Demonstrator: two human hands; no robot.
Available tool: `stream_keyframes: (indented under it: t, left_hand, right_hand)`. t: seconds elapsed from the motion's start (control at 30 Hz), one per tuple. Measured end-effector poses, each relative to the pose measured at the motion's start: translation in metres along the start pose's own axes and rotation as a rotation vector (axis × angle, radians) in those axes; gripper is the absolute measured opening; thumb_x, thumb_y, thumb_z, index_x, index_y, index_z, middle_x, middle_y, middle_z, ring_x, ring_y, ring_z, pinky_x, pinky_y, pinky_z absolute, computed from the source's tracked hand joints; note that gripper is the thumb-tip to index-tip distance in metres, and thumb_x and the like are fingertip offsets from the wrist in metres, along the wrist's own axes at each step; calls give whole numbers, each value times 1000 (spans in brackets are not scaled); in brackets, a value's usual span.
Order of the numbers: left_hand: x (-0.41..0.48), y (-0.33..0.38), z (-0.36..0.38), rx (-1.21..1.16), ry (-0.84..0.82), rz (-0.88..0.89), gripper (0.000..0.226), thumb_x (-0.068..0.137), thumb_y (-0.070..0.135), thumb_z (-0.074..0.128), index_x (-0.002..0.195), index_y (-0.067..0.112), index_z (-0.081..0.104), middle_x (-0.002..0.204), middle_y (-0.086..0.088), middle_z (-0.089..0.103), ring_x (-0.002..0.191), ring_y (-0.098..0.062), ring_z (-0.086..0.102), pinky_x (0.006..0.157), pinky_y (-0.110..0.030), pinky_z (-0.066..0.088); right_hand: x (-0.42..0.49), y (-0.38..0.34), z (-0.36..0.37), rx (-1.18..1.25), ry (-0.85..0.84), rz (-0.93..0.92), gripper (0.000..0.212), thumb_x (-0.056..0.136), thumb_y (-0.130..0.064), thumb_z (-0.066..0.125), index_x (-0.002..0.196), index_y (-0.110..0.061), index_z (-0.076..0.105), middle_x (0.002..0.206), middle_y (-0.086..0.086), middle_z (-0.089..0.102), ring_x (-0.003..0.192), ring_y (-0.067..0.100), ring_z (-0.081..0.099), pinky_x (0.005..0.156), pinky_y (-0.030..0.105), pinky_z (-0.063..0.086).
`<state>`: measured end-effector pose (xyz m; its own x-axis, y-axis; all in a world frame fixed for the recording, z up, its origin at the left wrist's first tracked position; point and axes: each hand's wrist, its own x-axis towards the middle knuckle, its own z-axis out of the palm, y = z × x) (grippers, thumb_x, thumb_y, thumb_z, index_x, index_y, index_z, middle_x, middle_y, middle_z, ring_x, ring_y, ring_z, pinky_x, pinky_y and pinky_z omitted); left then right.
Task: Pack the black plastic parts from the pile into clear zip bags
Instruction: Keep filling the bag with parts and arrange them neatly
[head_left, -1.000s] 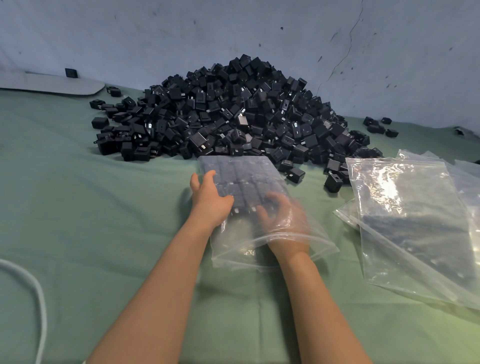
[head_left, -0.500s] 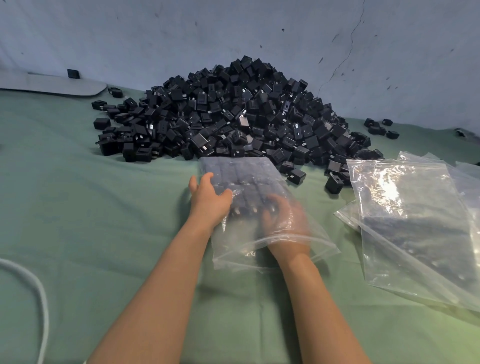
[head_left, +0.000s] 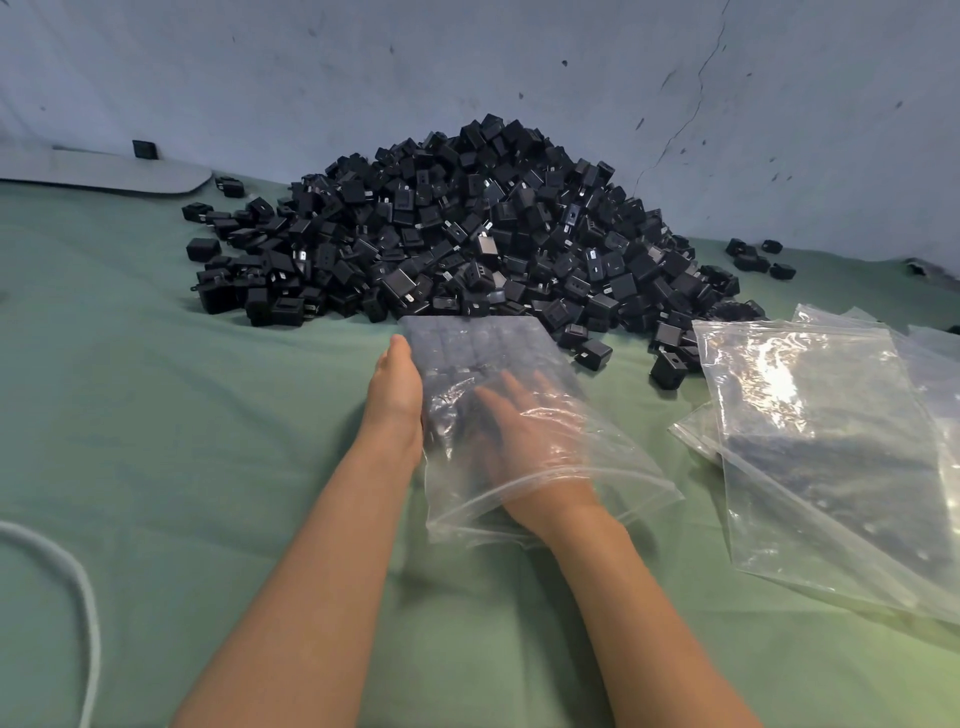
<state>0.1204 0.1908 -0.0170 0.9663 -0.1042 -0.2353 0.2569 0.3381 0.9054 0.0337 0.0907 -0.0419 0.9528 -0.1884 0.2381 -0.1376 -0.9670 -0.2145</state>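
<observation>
**Entry: one zip bag, part-filled, both my hands at it**

1. White cable (head_left: 78, 597): loops on the green cloth (head_left: 156, 441), well to the left of my left forearm and nearer me than either hand.

2. Right hand (head_left: 524, 431): inside the clear zip bag (head_left: 623, 483) through its open mouth, up to the wrist. The fingers are straight and spread, palm down, gripping nothing. The fingertips reach the packed parts.

3. Left hand (head_left: 395, 395): outside the bag, laid along its left edge, touching the plastic. The fingers are straight and together. It holds nothing.

4. Black plastic parts in the bag (head_left: 467, 343): set in flat rows in the far end, just beyond my right fingertips. The film blurs them, so I cannot tell their number.

5. Spare zip bags (head_left: 831, 441): a loose stack lying flat, to the right of my right hand and apart from it. They are clear and glossy. Dark shapes show through the lower sheets, too dim to name.

6. Stray parts (head_left: 667, 369): a few singles on the cloth, beyond my right hand, between the filled bag and the spare stack.

7. Pile of black plastic parts (head_left: 467, 228): a broad heap straight beyond both hands. Its near edge touches the far end of the bag, and its back is against the wall (head_left: 363, 78).

8. Small cluster of parts (head_left: 753, 254): far right of the pile, near the wall.

9. Grey flat panel (head_left: 104, 174): far left, at the foot of the wall.
</observation>
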Motion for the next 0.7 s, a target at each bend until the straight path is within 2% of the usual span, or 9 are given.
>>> stream_keyframes:
  t: [0.07,0.1,0.13,0.17,0.2,0.27,0.4,0.7]
  left_hand:
    - [-1,0,2,-13,-29,-5,36,104,33,25,102,11,54,93,3,53,80,-9,55,64,-15,48]
    - [-2,0,2,-16,-51,-7,39,104,37,22,113,13,52,101,2,53,85,-9,56,69,-13,47]
    - [-1,-1,1,-22,-67,-13,48,103,40,21,130,9,46,116,-2,53,98,-12,55,78,-16,43]
    - [-1,-1,1,-33,-79,-18,56,103,43,20,139,5,38,131,-9,49,110,-16,51,85,-21,39]
    - [-2,-1,0,-42,-87,-21,61,102,46,19,142,2,34,140,-13,44,115,-16,47,87,-23,37]
    - [-3,1,-1,-53,-98,-24,65,101,49,16,143,1,31,146,-15,39,115,-16,46,87,-24,37]
    - [-4,2,-2,-74,-120,-40,71,99,54,13,146,3,27,149,-14,34,133,-22,39,90,-26,36]
    - [-6,3,-2,-103,-142,-42,73,98,57,12,147,5,26,151,-13,31,136,-22,36,91,-28,35]
  right_hand:
    - [2,2,3,34,-17,-1,45,92,-28,48,137,-33,44,149,-9,32,141,24,22,113,46,23]
    - [2,4,6,51,-9,-8,46,92,-27,49,138,-31,44,148,-8,33,141,23,23,114,44,23]
    - [2,4,8,60,3,-18,47,92,-26,50,139,-29,44,148,-7,35,141,23,24,114,43,24]
    - [3,5,9,60,16,-24,46,93,-25,50,139,-28,44,146,-7,36,141,22,26,113,42,25]
    - [3,5,10,56,25,-25,44,94,-25,49,138,-27,45,145,-7,38,140,22,28,113,40,26]
    - [4,5,11,53,44,-25,40,95,-26,47,135,-27,48,141,-6,42,138,22,32,112,39,28]
    - [2,5,11,66,90,-3,37,95,-25,47,132,-27,53,140,-6,45,134,22,38,108,36,33]
    - [1,2,12,107,110,22,34,93,-28,51,126,-29,58,132,-5,51,124,24,46,104,37,37]
